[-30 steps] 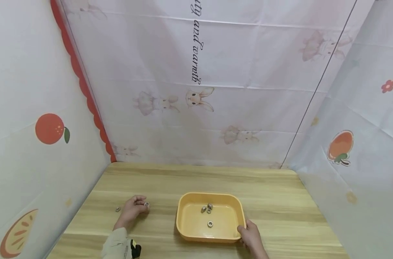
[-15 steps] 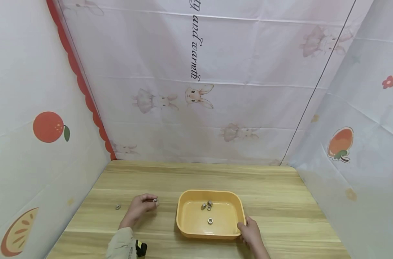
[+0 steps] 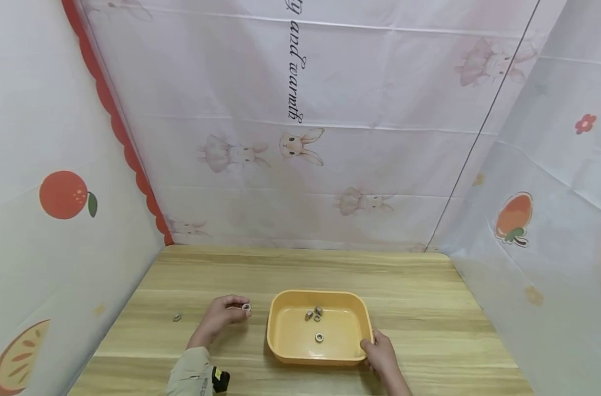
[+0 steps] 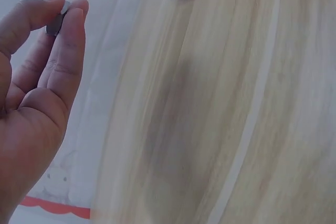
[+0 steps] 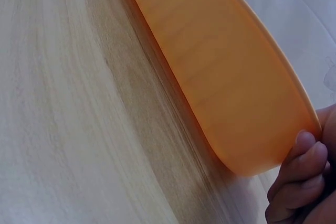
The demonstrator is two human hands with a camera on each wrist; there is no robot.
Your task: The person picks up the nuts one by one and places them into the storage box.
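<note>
Between thumb and fingertips my left hand point(image 3: 221, 318) pinches a metal nut point(image 3: 246, 307), held above the table just left of the yellow tray point(image 3: 276, 355). The left wrist view shows the same nut point(image 4: 55, 23) edge-on, partly covered by the fingers. My right hand point(image 3: 382, 355) grips the tray's near right corner, thumb over the rim. Its curled fingers point(image 5: 304, 166) press the outer wall in the right wrist view. Inside the tray lie several nuts: a small cluster toward the back, and one nut point(image 3: 319, 337) apart, nearer the front.
One more nut point(image 3: 177, 317) lies on the wooden table point(image 3: 221, 269), left of my left hand. Printed cloth walls point(image 3: 261, 214) stand along the back and both sides of the table.
My left hand has carried the pinched nut rightward, closer to the tray. The right hand keeps its grip on the tray corner, and the nuts inside lie as before.
</note>
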